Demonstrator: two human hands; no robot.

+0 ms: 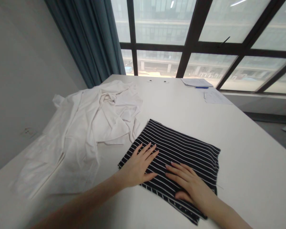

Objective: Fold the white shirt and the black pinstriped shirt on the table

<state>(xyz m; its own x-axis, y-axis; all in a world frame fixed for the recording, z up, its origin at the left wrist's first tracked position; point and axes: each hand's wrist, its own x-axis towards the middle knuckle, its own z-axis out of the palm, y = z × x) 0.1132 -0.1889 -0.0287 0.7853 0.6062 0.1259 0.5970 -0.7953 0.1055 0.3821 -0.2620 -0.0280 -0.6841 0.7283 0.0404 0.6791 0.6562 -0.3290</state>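
A black cloth with thin white stripes [181, 143] lies folded in a rough rectangle on the white table [166, 105]. My left hand [139, 167] rests flat on its left part, fingers stretched out and pointing away from me. On the lower right part lies my right hand [193, 184], palm down, with its fingers extended and its thumb partly tucked beneath. Neither hand grips the fabric. Along the near edge an under layer of the striped cloth sticks out a little. What garment it is, I cannot tell.
Crumpled white fabric [81, 127] spreads over the table's left side, close to the striped cloth. Paper sheets [196, 82] and a blue pen [201, 87] lie at the far right. Beyond the table are a blue curtain [92, 38] and dark-framed windows [159, 47].
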